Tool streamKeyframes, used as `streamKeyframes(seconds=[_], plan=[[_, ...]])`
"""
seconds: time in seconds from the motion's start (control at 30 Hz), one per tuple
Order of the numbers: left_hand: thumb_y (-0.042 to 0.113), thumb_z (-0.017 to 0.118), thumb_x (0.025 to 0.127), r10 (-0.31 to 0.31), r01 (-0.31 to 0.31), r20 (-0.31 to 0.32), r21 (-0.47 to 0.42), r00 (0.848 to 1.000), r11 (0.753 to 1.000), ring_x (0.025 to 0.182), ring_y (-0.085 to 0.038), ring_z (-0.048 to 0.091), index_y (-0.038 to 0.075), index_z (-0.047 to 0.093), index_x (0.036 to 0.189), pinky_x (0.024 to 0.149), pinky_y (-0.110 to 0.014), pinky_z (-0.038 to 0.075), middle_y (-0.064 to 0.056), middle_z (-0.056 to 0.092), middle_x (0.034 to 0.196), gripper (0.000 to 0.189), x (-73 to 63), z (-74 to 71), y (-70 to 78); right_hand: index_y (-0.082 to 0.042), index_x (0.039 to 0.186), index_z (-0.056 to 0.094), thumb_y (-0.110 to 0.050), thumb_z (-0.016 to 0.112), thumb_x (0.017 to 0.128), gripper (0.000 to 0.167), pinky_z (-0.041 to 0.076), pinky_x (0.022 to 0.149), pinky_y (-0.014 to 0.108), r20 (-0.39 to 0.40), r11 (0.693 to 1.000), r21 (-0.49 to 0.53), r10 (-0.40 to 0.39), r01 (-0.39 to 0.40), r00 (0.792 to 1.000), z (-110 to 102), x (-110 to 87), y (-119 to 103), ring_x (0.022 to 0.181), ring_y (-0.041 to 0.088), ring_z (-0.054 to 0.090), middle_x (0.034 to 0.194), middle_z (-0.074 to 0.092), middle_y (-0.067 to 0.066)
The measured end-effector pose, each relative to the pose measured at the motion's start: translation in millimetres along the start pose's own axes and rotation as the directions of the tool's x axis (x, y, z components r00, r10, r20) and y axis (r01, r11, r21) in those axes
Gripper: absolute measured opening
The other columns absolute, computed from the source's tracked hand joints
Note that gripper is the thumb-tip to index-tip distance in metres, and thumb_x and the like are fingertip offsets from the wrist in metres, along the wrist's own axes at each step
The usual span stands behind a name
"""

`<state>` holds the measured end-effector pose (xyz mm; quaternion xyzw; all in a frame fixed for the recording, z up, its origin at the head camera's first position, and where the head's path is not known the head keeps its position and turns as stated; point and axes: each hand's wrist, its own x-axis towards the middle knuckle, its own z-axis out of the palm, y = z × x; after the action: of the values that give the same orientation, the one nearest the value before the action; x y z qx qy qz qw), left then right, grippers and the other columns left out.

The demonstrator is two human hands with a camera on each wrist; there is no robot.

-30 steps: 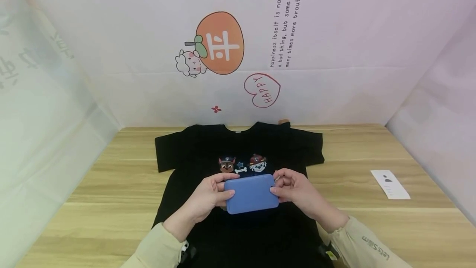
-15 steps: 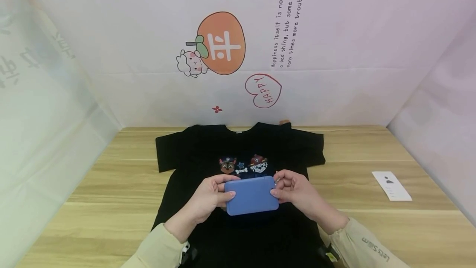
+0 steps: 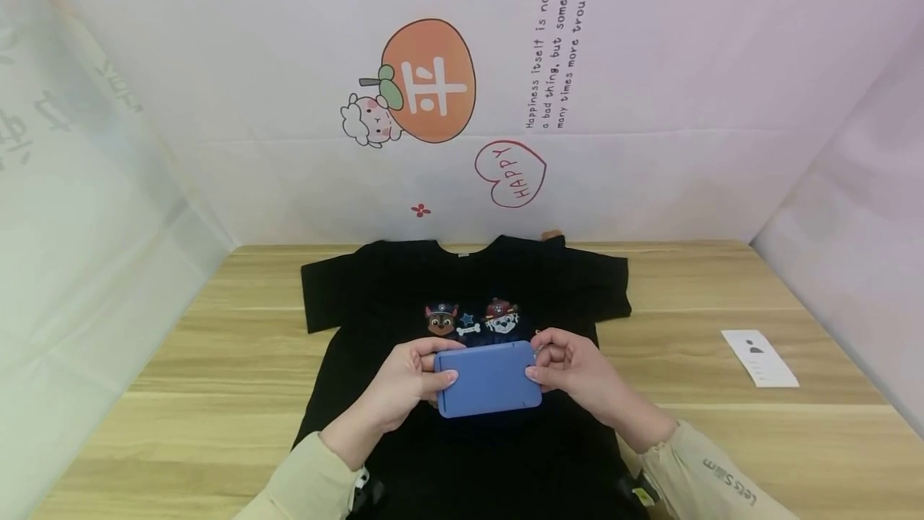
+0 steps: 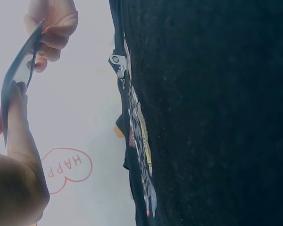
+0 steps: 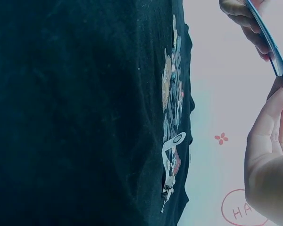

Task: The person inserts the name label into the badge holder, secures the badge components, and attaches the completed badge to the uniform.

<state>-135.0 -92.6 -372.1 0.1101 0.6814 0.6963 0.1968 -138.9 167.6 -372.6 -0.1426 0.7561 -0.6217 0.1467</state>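
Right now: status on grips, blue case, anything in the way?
Left grip and right grip pinch opposite ends of blue case. Case raised above black shirt. White card aside, not blocking.

- Open room lies between the flat, rounded-rectangular blue case (image 3: 491, 382) and the black fabric T-shirt (image 3: 498, 456) below; a hand could pass there.
- The small silver metal clip (image 4: 119, 66) juts up from the shirt.
- The left hand (image 3: 406, 379) blocks the case's left end, the right hand (image 3: 575, 367) its right.
- Wood-grain table (image 3: 202, 375) is passable left of the shirt; rightward lies a flat white card (image 3: 760, 358).
- White printed cloth (image 3: 650, 183) bars the back.
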Motion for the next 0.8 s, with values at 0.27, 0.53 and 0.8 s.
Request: streamKeyframes(seconds=[0.27, 0.53, 0.8], plan=[[-0.004, 0.058, 0.089, 0.000, 0.000, -0.017, -0.010, 1.000, 1.000, 0.085, -0.021, 0.070, -0.010, 0.049, 0.125, 0.074, -0.038, 0.058, -0.027, 0.065, 0.109, 0.038, 0.7, -0.5, -1.3, 0.009, 0.108, 0.046, -0.006, 0.064, 0.089, 0.031, 0.056, 0.070, 0.028, 0.014, 0.999, 0.045, -0.001, 0.000, 1.000, -0.2, -0.6, 1.1, 0.071, 0.010, 0.060, 0.076, 0.060, -0.001], [-0.004, 0.060, 0.087, 0.000, 0.000, -0.050, 0.006, 0.999, 1.000, 0.083, -0.020, 0.070, -0.009, 0.051, 0.123, 0.070, -0.035, 0.058, -0.025, 0.068, 0.106, 0.037, 1.0, -0.4, -2.2, 0.004, 0.105, 0.046, -0.007, 0.063, 0.090, 0.026, 0.056, 0.070, 0.031, 0.039, 0.996, 0.088, -0.002, -0.002, 0.999, -0.5, -1.3, 0.9, 0.072, 0.012, 0.061, 0.074, 0.061, -0.002], [-0.004, 0.062, 0.086, -0.005, 0.007, -0.075, 0.017, 0.997, 1.000, 0.082, -0.020, 0.070, -0.009, 0.053, 0.120, 0.071, -0.036, 0.058, -0.023, 0.069, 0.103, 0.035, 0.8, 0.3, -2.1, 0.002, 0.104, 0.045, -0.007, 0.062, 0.090, 0.023, 0.057, 0.073, 0.035, 0.054, 0.994, 0.111, 0.000, -0.006, 0.999, -1.0, -1.4, 0.5, 0.075, 0.015, 0.064, 0.075, 0.064, -0.001]])
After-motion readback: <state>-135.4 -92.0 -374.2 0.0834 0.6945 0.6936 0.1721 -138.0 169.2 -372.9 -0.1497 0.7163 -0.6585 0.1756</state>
